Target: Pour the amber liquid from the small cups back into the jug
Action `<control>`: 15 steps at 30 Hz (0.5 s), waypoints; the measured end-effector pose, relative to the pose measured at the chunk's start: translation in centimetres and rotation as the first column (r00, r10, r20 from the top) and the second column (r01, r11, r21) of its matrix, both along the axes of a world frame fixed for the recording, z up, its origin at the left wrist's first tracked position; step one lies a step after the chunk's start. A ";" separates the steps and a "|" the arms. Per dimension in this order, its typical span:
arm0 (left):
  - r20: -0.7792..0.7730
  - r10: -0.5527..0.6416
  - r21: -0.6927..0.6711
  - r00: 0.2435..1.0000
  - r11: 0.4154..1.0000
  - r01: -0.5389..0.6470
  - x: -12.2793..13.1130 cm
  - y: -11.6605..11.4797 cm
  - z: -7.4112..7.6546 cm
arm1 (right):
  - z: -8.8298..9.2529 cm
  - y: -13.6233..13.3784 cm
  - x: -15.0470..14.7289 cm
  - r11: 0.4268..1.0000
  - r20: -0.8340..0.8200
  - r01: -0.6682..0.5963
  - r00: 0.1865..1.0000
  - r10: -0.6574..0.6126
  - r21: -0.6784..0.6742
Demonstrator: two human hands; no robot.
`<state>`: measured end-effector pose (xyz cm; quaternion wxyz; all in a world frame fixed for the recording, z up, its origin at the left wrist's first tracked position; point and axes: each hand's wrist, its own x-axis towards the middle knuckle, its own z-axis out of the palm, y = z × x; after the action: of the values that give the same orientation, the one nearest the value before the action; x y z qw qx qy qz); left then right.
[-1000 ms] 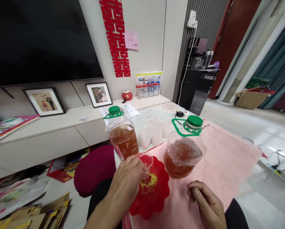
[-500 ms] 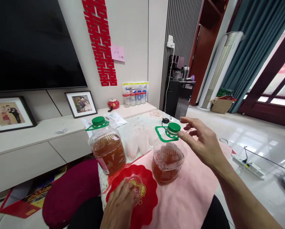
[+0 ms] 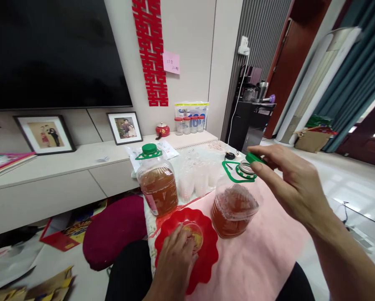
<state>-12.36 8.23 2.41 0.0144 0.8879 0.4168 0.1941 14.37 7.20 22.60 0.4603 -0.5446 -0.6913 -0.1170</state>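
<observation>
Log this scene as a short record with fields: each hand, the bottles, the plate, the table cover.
left hand: on a small clear cup standing on the red plate
right hand: holds a green cap just off the near bottle's open mouth
near bottle: uncapped, part full of amber liquid, green handle ring at its neck
far bottle: capped green, amber liquid
red plate: scalloped rim, on the pink cloth
pink cloth: covers the table

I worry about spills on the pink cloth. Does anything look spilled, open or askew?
No spill shows. The nearer jug stands open: the right hand holds its green cap off the neck.
</observation>
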 end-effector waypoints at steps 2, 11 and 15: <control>0.007 -0.003 -0.032 1.000 0.999 0.003 0.1 -0.2 0.2 | -0.6 -1.4 -1.7 0.992 -0.040 -0.117 0.992 0.116 -0.037; 0.136 0.015 -0.073 0.991 0.997 -0.006 0.5 -0.7 -1.0 | -10.7 0.4 -8.9 0.763 -0.234 -0.398 0.917 0.323 -0.509; 0.219 0.016 -0.064 0.976 0.998 -0.002 0.7 -1.0 -1.6 | -14.3 4.4 -9.8 0.766 -0.133 -0.240 0.971 0.200 -0.596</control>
<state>-11.66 7.27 0.84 0.0878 0.8582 0.4227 0.2776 4.57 11.55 8.26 0.2925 -0.5818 -0.7365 0.1828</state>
